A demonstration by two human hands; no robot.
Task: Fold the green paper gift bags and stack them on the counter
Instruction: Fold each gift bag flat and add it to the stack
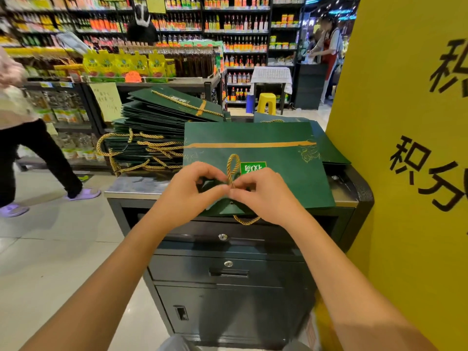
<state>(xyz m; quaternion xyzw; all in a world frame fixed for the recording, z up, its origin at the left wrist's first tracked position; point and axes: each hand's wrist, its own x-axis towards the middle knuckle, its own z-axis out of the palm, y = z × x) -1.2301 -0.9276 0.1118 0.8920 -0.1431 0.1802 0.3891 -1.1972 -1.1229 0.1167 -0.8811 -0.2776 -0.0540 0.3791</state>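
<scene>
A flat green paper gift bag (266,158) with a gold stripe lies on the dark counter (131,186), its open edge toward me. My left hand (192,188) and my right hand (263,193) meet at that near edge, fingertips pinching the gold rope handle (231,168), which loops up over the bag. Another loop of rope hangs below the edge. A tall stack of folded green bags (152,127) with gold handles sits at the back left of the counter. More green bags (329,145) lie under and behind the one I hold.
A yellow sign board (405,148) with black characters stands close on the right. The counter has locked drawers (228,264) facing me. A person in purple slippers (38,148) walks on the left. Shop shelves, a yellow stool (267,102) and another person are behind.
</scene>
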